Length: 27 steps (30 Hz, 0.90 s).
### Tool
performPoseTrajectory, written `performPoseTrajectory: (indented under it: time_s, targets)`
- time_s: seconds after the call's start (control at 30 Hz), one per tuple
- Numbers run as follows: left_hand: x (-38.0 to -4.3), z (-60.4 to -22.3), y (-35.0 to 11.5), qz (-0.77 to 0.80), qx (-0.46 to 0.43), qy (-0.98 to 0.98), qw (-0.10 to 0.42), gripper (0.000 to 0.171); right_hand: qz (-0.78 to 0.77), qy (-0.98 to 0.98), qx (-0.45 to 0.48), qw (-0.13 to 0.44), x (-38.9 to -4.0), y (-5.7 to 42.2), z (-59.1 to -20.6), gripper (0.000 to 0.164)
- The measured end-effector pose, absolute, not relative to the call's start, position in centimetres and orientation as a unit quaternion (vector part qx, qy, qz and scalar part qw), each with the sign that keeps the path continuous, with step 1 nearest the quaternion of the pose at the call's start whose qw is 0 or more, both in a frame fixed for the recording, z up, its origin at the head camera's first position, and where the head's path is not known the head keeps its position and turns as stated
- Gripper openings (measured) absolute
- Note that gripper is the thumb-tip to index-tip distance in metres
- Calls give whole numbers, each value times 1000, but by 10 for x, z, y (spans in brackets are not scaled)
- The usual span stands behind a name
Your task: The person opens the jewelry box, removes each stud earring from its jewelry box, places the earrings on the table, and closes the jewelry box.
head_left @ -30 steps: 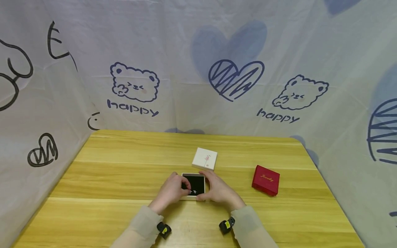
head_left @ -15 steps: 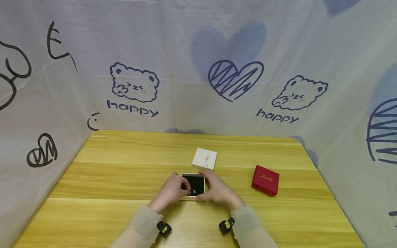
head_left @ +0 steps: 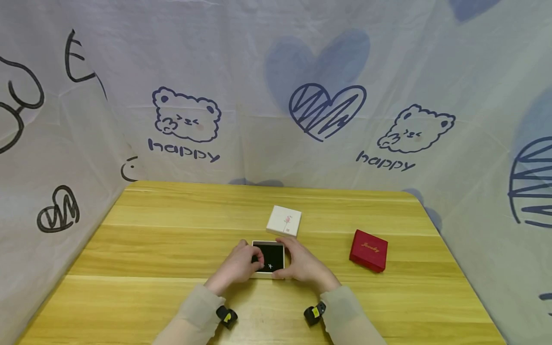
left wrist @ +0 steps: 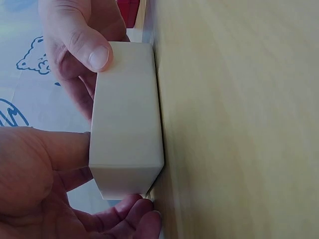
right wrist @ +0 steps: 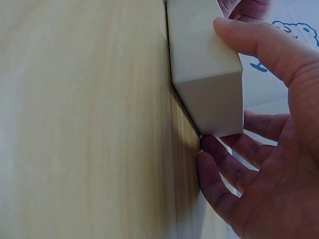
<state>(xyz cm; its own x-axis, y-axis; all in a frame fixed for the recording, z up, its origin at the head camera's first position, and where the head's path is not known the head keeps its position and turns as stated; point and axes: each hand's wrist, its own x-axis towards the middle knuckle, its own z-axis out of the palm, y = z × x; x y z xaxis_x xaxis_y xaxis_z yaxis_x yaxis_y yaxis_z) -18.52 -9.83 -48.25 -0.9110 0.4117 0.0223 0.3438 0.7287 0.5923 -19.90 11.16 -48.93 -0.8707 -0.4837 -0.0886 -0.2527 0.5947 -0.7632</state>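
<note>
A small open white jewelry box [head_left: 273, 258] with a black pad inside stands on the table. One tiny silvery, star-like earring [head_left: 270, 266] shows on the pad. My left hand [head_left: 236, 262] reaches over the box's left side, its bent thumb and index finger pinching a second small earring, mostly hidden at the fingertips. My right hand [head_left: 307, 266] grips the box from the right, thumb on the near side and fingers around the far corner. In the right wrist view the thumb presses the top edge of the box wall [right wrist: 209, 99]. The left wrist view shows the near wall [left wrist: 127, 109], hiding the inside.
A white lid [head_left: 284, 220] with a printed flower lies just beyond the box. To the right sits a red box [head_left: 369, 250] with gold lettering. Printed cloth [head_left: 258, 120] hangs behind the wooden table [head_left: 172, 230].
My left fingertips have shifted slightly left, and the small thing earlier seen beside them is now mostly covered. My right hand keeps its grip on the jewelry box.
</note>
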Motion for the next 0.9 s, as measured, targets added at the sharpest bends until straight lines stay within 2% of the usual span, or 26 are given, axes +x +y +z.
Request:
performPoseTrajectory:
  time_s: [0.6,0.9]
  targets:
    - [-183,-484,-94,304,165,936,66,15,-401,881,-200,150,-199,112,-488,96]
    - [-188,-485,-95,311,150,935,80,21,-407,878,-201,150,-198,112,-489,97]
